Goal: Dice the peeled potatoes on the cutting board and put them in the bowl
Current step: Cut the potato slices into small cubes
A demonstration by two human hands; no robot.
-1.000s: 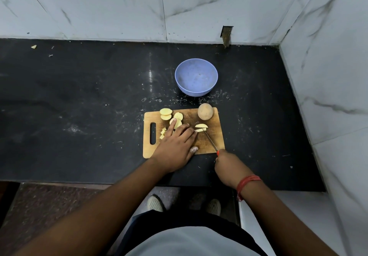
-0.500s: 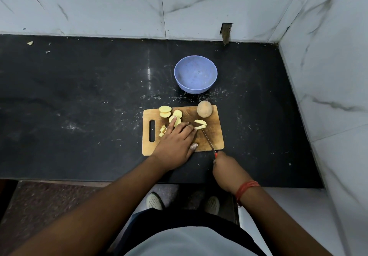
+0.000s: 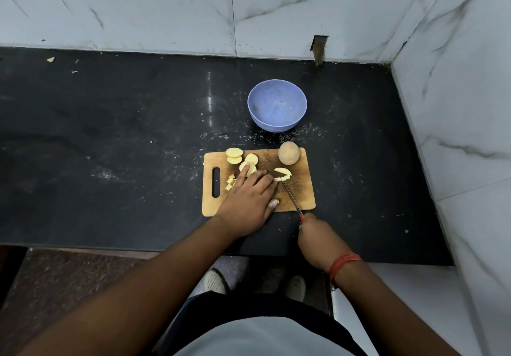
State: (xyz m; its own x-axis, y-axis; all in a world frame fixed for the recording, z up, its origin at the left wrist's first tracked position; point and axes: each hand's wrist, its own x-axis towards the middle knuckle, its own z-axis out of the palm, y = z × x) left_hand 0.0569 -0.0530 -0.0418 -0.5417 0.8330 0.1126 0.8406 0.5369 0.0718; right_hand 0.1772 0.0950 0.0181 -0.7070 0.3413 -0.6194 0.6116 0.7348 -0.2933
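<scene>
Right hand [image 3: 318,238] nearest, at the worktop [image 3: 110,162] front edge, fingers curled tight round the knife [image 3: 291,199] handle; the blade runs up onto the cutting board [image 3: 301,198] and its tip sits at a small strip of potato pieces [image 3: 283,179]. Left hand [image 3: 249,199] lies on the board just left of the blade, fingers mostly straight and pressing down, gripping nothing that I can see; index finger is stretched onto a slice, the others end right beside the strip being cut. Risks, as I judge them: fingertips are nearly touching the blade line, so a slip or a fast chop could nick them; the strip is small and loose, so it may skid or roll under the edge; the whole potato [image 3: 288,153] sits at the board's far right corner, partly overhanging, and a jolt could roll it off. Counts: one board, one knife, one whole potato, roughly four round slices [image 3: 234,152] at the far left, one half-moon slice [image 3: 282,171], a small pile of diced bits [image 3: 230,182] near the handle slot, exact count not readable. Beyond the board, well apart, one blue bowl [image 3: 277,106], with no potato in it yet.
</scene>
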